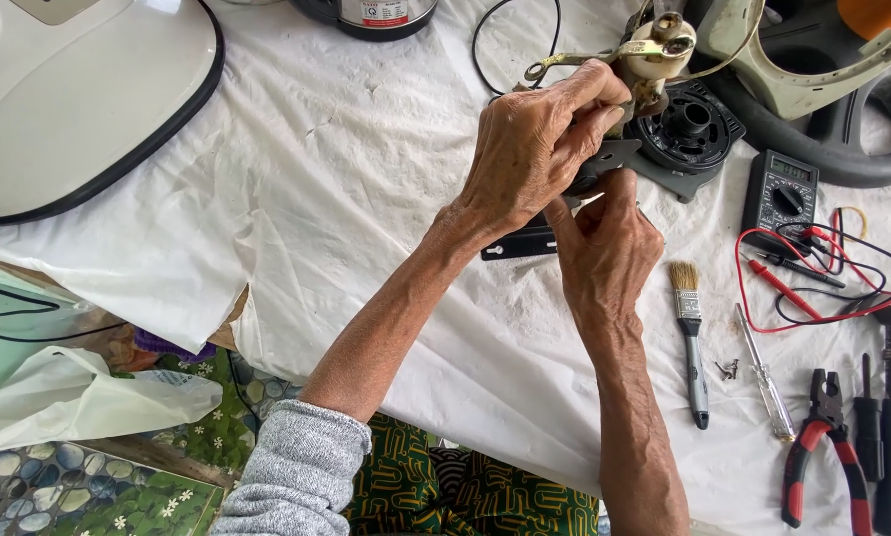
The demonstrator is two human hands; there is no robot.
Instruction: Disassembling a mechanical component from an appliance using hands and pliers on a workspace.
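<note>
White cloth covers the desk (pixel 366 199). Both hands, left (pixel 525 159) and right (pixel 604 248), pinch a dark bracket (pixel 609 159) at upper centre. One slip could knock it onto the screws (pixel 727 369), scattering them.

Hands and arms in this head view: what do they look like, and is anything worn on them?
Both hands are bare: no gloves, rings or watch show on the left hand or the right hand. The skin is wrinkled, with raised veins and tendons. The left arm has a grey knitted sleeve pushed up near the elbow. The right forearm is bare as far as the picture shows.
</note>
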